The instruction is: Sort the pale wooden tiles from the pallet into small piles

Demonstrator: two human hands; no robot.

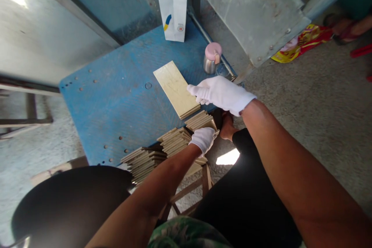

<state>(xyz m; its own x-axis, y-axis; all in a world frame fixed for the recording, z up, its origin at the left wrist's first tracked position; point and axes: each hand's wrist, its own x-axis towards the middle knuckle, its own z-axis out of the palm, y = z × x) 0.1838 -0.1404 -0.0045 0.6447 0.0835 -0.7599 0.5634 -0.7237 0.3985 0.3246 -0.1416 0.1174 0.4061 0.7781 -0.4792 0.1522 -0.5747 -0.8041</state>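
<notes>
Panels (176, 89) lie stacked flat on blue surface (110, 97), likely keeping edges even. Right hand (222, 93): fingers half-curled at their edge; left hand (202, 140): curled at leaning row's (199, 121) end; holds unclear.

Head camera: looks from above
Facing: forward and steeply down
Blue rectangular bench (110, 104): quite near, below

No words or numbers could be read. The white paper package (174, 7) at the blue table's (104, 97) far edge bore a blue-and-yellow mark (167, 22) and a round emblem (180, 27) (too small to make out); the red-and-yellow wrapper (302, 44) showed illegible print.
</notes>
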